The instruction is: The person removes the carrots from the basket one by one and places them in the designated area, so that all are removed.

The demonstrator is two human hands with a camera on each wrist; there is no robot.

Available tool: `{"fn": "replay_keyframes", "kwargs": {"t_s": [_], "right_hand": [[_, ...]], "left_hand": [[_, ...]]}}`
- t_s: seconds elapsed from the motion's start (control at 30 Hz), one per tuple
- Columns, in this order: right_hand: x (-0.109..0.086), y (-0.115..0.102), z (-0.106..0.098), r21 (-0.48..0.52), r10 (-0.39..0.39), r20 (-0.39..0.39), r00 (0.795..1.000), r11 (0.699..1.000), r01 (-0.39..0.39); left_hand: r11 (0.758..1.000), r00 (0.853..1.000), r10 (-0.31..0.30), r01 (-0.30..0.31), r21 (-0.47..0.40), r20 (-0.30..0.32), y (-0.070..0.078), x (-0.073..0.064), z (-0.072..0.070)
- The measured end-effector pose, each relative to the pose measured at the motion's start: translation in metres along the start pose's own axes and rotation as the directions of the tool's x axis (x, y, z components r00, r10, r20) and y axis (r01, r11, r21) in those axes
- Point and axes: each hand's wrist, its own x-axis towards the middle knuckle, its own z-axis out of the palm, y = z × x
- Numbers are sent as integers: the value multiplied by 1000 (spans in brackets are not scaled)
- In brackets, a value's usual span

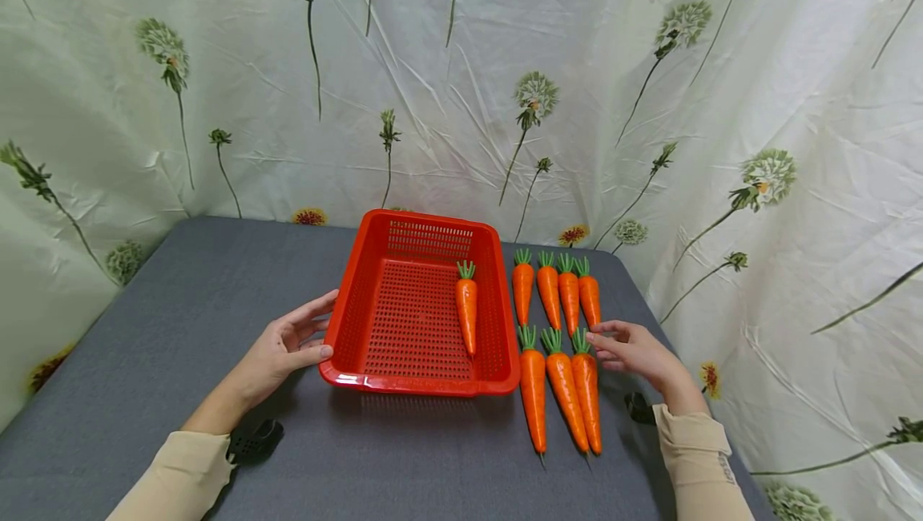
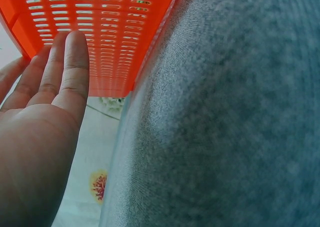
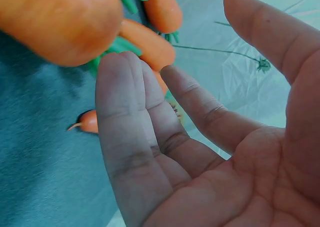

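Observation:
A red plastic basket (image 1: pixel 440 384) with slotted walls stands mid-table, its front slightly raised over the cloth. One orange carrot (image 1: pixel 467 313) with a green top lies inside, toward the right. My left hand (image 1: pixel 283 351) is at the basket's left side, its straight fingers against the slotted wall (image 2: pixel 117 52) and the thumb at the rim near the front corner. My right hand (image 1: pixel 636 354) hovers beside the green top of the rightmost front carrot (image 1: pixel 587 405). In the right wrist view its fingers are spread and loosely bent, with nothing between them; a carrot (image 3: pixel 70 22) is just past the fingertips.
To the right of the basket, several carrots lie in two rows: a back row (image 1: pixel 548 296) near the table's far edge, and three in a front row (image 1: pixel 534 401). A grey cloth covers the table (image 1: pixel 404 465). Behind hangs a white curtain (image 1: pixel 461 128) with dandelion prints.

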Motion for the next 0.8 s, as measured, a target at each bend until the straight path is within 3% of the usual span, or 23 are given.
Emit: {"fn": "replay_keyframes", "kwargs": {"t_s": [0.8], "right_hand": [[6,-56,-5,-50,-106,35,994,993,108]], "left_hand": [[999,999,-29,30,28,-19,1,-1,1]]}}
